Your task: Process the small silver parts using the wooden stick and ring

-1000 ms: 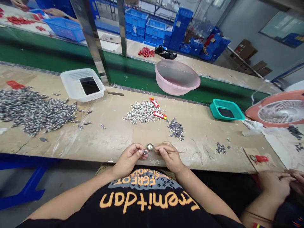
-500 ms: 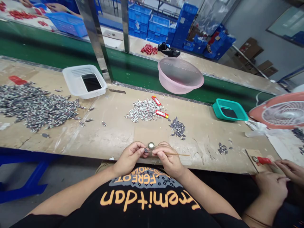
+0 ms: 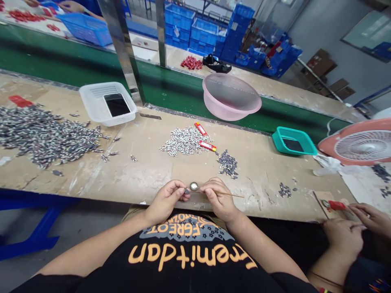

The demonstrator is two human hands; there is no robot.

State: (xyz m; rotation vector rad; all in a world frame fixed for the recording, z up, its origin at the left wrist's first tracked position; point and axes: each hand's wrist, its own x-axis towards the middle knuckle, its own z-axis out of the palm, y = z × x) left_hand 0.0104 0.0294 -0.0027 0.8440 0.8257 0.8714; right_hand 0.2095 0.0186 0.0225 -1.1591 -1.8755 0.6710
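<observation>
At the bench's near edge, two hands pinch small things around a round metal cap (image 3: 194,186)

Taking the cap on the bench (image 3: 146,175) as the clock's centre, the left hand (image 3: 168,199) sits at 8 o'clock, thumb and fingertips pinching a dark grey piece (image 3: 187,191) whose long axis is too small to read; the right hand (image 3: 220,201), at 4 o'clock, pinches a thin brown stick (image 3: 233,195), its long axis almost level, one end toward 9 o'clock, the other just past 3; a grey pile (image 3: 227,164) lies at 2 o'clock
</observation>
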